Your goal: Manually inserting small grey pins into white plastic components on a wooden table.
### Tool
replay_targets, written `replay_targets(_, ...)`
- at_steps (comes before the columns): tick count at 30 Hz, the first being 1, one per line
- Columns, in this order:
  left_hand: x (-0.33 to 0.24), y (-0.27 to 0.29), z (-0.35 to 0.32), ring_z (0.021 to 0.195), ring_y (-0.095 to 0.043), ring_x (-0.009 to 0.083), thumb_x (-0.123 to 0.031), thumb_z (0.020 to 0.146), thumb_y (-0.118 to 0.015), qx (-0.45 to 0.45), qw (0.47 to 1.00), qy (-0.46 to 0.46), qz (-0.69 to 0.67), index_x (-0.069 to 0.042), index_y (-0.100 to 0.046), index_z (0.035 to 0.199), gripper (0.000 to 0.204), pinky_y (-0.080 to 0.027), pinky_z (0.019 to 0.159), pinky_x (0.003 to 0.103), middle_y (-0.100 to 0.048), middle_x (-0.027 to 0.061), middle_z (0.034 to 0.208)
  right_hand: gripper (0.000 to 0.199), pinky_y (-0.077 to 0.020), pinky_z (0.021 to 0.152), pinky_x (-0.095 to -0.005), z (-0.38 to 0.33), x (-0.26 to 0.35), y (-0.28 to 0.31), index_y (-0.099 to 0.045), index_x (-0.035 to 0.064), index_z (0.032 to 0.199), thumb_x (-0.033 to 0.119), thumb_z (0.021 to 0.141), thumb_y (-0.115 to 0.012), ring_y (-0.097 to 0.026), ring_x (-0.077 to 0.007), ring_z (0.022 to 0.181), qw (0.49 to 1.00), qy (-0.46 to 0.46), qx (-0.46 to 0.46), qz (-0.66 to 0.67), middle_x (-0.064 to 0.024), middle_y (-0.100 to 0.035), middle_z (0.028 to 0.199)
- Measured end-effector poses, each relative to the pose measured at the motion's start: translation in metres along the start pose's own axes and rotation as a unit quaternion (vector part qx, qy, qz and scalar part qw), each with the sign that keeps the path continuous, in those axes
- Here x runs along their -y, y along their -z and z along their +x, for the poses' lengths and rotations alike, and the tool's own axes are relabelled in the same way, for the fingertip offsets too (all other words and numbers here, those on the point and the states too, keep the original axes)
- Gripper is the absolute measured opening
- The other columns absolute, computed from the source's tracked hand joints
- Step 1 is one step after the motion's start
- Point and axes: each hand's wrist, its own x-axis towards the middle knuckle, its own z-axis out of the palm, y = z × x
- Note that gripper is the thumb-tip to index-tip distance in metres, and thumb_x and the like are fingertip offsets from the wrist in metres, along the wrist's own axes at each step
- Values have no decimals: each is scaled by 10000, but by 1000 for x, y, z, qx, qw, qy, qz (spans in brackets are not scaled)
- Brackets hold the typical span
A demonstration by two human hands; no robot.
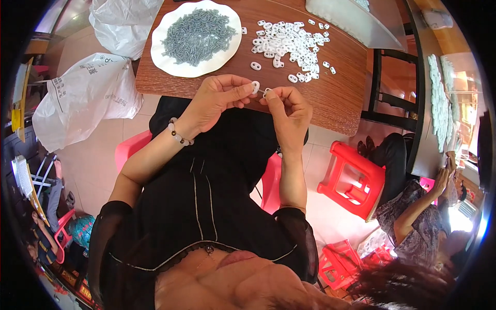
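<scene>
Over the near edge of the wooden table [330, 103], my two hands meet close together, fingertips pinched. My left hand [222, 98] grips a small white oval piece with holes [255, 87] between thumb and forefinger. Just to its right, my right hand [287, 107] pinches another small whitish piece [267, 93], mostly covered by the fingers. Beyond the hands lies a loose heap of similar white oval two-holed pieces [292, 44]. At the far left of the tabletop, a white scalloped plate [160, 57] carries a mound of small grey-blue rods [199, 36].
A grey-white tray-like object [356, 23] lies at the table's far right. White plastic bags [88, 98] stand on the floor to the left. A red stool [354, 181] is at the right, near another person beside a side table [426, 119] with rows of pale pieces.
</scene>
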Motion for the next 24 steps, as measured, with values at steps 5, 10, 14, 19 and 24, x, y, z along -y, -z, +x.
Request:
replay_targets(5,0,0,1,781,-618,69,-152,905,-658,0,1000,-2,9,-22,-668,1042,189,-489,694,193,-683,31,908,101,-469,632,-189,0,-1,0,-617,-26,873,69,891,-647,-595,-58,695,1000,10,-4,-2,-40,-661,758)
replay_targets(10,1,0,1,766,-613,68,-224,880,-703,0,1000,-8,11,-15,-677,1024,255,-492,708,199,-689,38,903,87,-481,699,-207,-1,2,-1,-620,-20,874,62,902,-625,-609,-80,736,1000,0,2,6,-51,-662,792)
replay_targets(14,1,-3,-1,756,-608,69,-211,879,-704,-4,1000,-23,21,-9,-684,1017,246,-490,698,200,-691,38,888,82,-482,693,-204,-2,3,-2,-621,-22,875,57,900,-625,-610,-78,732,1000,4,2,-6,-51,-663,791)
replay_targets(19,3,-5,-1,742,-600,66,-191,879,-703,-17,996,-68,54,4,-689,1004,232,-486,679,203,-691,40,877,71,-485,677,-195,-3,2,-4,-617,-22,877,46,898,-624,-610,-73,722,1000,11,-2,-26,-51,-664,790)
replay_targets(24,-2,-3,-4,794,-625,96,-134,885,-684,-19,992,-74,101,5,-673,1012,189,-478,681,221,-693,61,904,77,-487,667,-192,-4,1,-5,-615,-22,876,51,898,-626,-612,-70,721,1000,10,7,-27,-48,-665,790)
